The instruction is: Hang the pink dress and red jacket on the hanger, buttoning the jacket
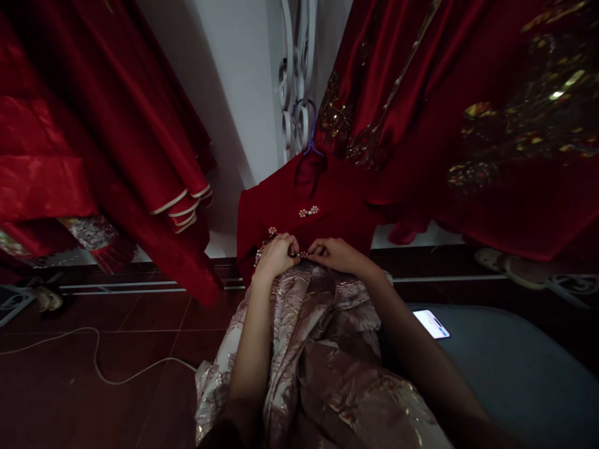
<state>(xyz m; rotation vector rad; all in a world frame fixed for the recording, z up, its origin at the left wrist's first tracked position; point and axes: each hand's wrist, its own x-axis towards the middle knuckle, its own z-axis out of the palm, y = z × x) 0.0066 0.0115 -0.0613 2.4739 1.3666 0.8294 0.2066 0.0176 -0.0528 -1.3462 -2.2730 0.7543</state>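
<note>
Pale wall (224, 43): dim, upper centre of the frame, partly covered by red garments.
Left garments (121, 118): hanging, pale-edged at the hem, cut off at the top left.
Right garments (444, 131): heavy with gold sequins, hard to make out in the gloom, cut off at the upper right.
Purple hanger (312, 134): hooked on white scrollwork (309, 56); lower part hidden inside the dress.
Red dress (337, 193): centre of the frame, with 1 flower-shaped clasp (309, 212) above the hands; lower part hidden.
Beaded trim (303, 255): just below frame centre, between the hands; ends covered, attachment too small to tell.
Left hand (279, 252): pinching the trim's left end, fingers curled.
Right hand (337, 254): pinching the right end, fingers partly hidden.
Brocade cloth (337, 380): bunched beneath the forearms, cut off at bottom centre.
Phone (431, 324): lit, lower right on a grey seat (510, 368); screen unreadable.
Cable (112, 380): across the lower-left floor (107, 411), vanishing behind the cloth.
</note>
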